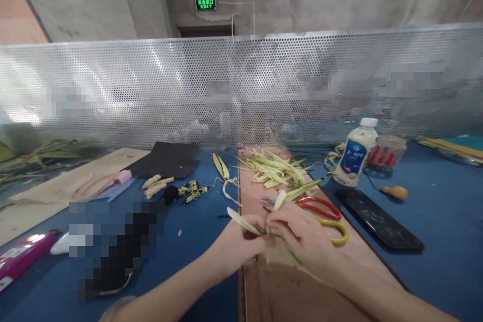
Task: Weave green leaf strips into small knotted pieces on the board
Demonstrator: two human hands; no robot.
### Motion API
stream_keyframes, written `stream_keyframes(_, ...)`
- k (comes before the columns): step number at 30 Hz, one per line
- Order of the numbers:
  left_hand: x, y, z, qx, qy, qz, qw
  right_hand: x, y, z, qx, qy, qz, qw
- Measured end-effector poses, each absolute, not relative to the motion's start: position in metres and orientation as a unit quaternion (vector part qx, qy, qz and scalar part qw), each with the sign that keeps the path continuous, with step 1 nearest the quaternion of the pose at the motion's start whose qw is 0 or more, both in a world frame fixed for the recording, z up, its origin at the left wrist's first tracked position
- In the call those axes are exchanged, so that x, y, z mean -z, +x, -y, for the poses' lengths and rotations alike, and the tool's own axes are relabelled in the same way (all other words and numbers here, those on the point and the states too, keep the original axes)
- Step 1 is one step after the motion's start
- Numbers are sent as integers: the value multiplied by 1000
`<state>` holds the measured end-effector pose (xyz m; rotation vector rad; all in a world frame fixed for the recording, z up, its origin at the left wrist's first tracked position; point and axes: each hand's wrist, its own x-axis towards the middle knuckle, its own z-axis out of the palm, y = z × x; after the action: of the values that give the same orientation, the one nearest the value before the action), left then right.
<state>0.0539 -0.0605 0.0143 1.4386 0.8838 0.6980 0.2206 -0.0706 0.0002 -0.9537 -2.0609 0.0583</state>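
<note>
Gripping pale leaf strip [243, 220] with left hand [243, 244] and right hand [302, 234], over left edge of brown board [271, 297], near red-handled scissors [320, 206], with leaf pile [277, 171] towards far edge

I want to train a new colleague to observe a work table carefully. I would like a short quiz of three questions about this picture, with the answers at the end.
1. What does the left hand hold?
a) a pen
b) a spoon
c) a pale strip

2. True or false: the black phone lies on the blue tabletop, to the right of the pile of leaf strips.

3. Fill in: the English word on the lit wall sign is ____.

Key: 1. c; 2. true; 3. EXIT.
</note>
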Motion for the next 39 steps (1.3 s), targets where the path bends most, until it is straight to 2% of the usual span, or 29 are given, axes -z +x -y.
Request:
stream_keyframes(6, -13, 52, 54, -350, 584, -388, 621, -9, 218, 80, -108, -437, 811, 374)
stream_keyframes(13, -7, 50, 48, -366, 560, -368, 646, -4, 216, 71, -112, -447, 827, 322)
stream_keyframes(20, -3, 49, 50, -379, 546, -373, 647, -10, 214, 75, -240, -473, 779, 333)
stream_keyframes(26, -5, 52, 54, -408, 527, -371, 646, -14, 214, 76, -288, -468, 751, 366)
stream_keyframes(31, -8, 54, 57, -419, 506, -382, 650, -14, 214, 76, -290, -466, 748, 374)
stream_keyframes(39, -8, 51, 52, -407, 501, -380, 663, -11, 215, 75, -210, -449, 785, 371)
